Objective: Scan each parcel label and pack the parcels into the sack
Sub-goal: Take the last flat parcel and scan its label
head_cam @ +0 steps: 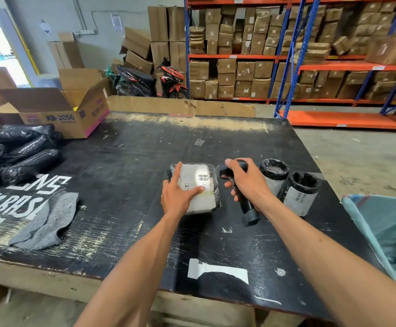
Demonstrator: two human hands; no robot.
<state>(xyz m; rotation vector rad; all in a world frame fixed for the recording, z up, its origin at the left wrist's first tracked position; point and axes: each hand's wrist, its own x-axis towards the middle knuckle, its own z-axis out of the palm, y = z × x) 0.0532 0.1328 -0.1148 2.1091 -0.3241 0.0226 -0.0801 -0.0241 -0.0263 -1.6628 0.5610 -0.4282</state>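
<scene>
Parcel [195, 188]: label up on our worktop [121, 185]
Left hand [178, 194]: fingers flat on it
Right hand [244, 178]: fingers clamped round scanner [247, 208] (aimed at label)

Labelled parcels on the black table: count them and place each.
3. One flat white-labelled parcel lies under the left hand; two upright black-wrapped cylinder parcels stand right of the right hand. The unlabelled black bundles far left may hide more.

Bright daylight, wide-angle edge distortion
</scene>
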